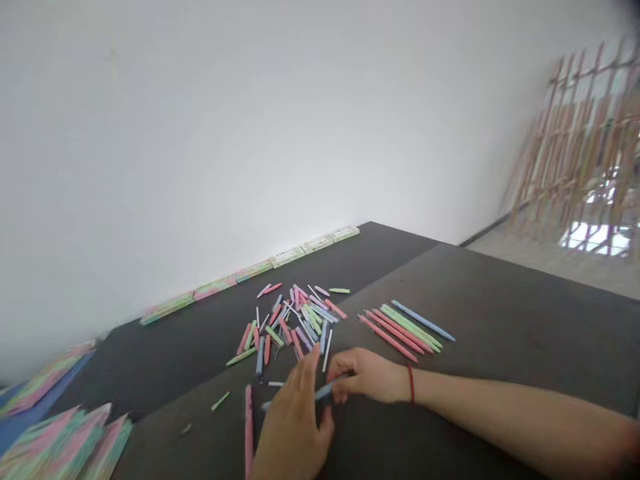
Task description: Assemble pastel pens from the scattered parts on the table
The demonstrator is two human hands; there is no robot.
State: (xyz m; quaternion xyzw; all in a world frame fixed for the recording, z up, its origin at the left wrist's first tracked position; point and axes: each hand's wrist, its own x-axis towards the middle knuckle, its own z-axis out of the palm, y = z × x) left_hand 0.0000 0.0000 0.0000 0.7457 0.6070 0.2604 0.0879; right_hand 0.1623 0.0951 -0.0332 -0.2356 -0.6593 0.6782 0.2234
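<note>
In the head view, a slim, pen-shaped blue plastic-looking stick lay nearly crosswise, its right end slightly farther away, at the near side of the matt black desk. The right hand pinched that end; the left hand, fingers extended and thumb apart, hid its middle. Flat pale-green, pink and white boxes lined the wall, contents unseen.

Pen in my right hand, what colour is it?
The pen is blue, in the head view.
</note>
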